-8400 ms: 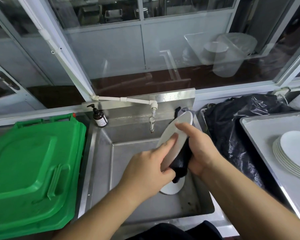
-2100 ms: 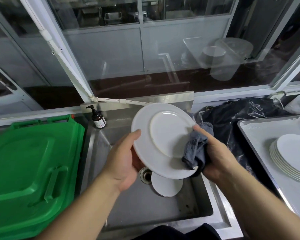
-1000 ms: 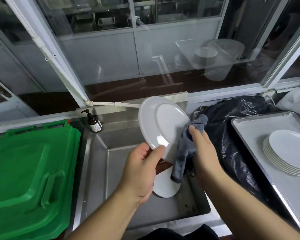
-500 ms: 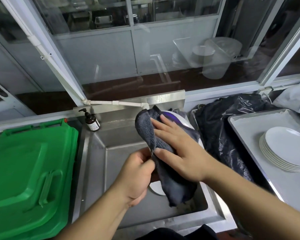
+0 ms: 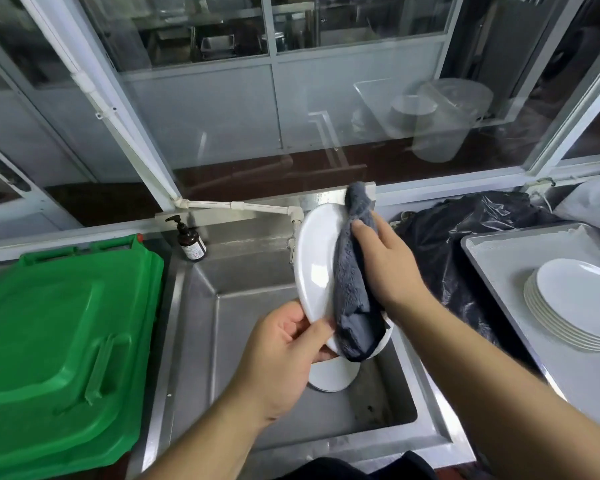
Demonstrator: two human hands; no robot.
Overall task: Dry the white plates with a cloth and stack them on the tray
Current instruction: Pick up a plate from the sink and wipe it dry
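Over the steel sink (image 5: 201, 327) I hold a white plate (image 5: 317, 268) tilted nearly on edge. My left hand (image 5: 281, 355) pinches its lower rim between thumb and fingers. My right hand (image 5: 385, 261) presses a dark grey cloth (image 5: 352, 296) flat against the plate's right half; the cloth drapes over the top rim and hangs below. Another white plate (image 5: 329, 377) lies in the sink bottom, partly hidden by my left hand. A stack of several white plates (image 5: 579, 306) sits on the metal tray (image 5: 499, 251) at the right.
A green plastic crate lid (image 5: 59, 341) lies left of the sink. A brown pump bottle (image 5: 189, 240) stands at the sink's back left corner, near the white tap pipe (image 5: 243, 206). A black plastic bag (image 5: 465, 244) lies between sink and tray. Windows close the back.
The cloth has slid from covering most of the plate to its right half, exposing the white left side. My right hand moved right and up with it.
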